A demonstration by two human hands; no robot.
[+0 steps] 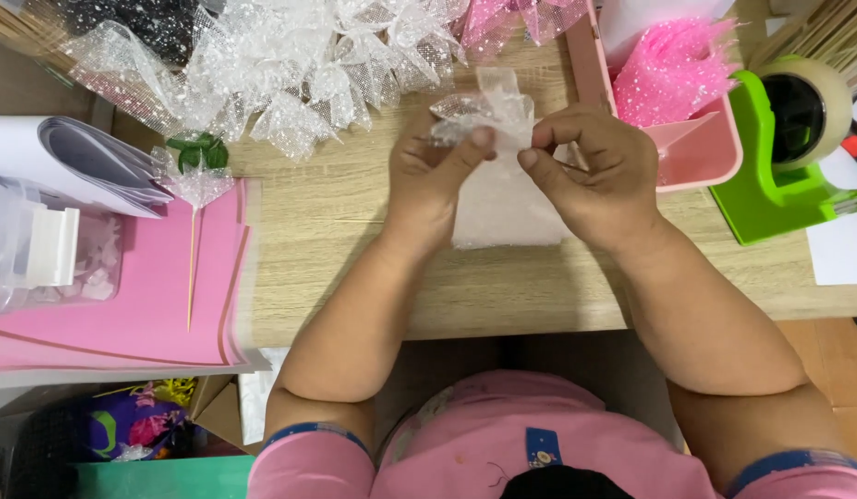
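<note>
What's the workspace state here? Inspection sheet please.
Surface: light wooden table, largely covered at the back and left.
Job's things: white sparkly tulle piece, pinched at the top, hanging down to the table.
Clutter: pile of white tulle bows, pink paper sheets, wooden skewer, pink tray of pink tulle, green tape dispenser.
Grippers: left hand and right hand both pinch the tulle.
Cables: nothing seen.
Surroundings: cardboard box below the table's left.

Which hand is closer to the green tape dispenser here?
Right. The right hand pinches the white tulle piece at mid-table, just across the pink tray from the green tape dispenser. The left hand is further away, beyond the tulle.
</note>
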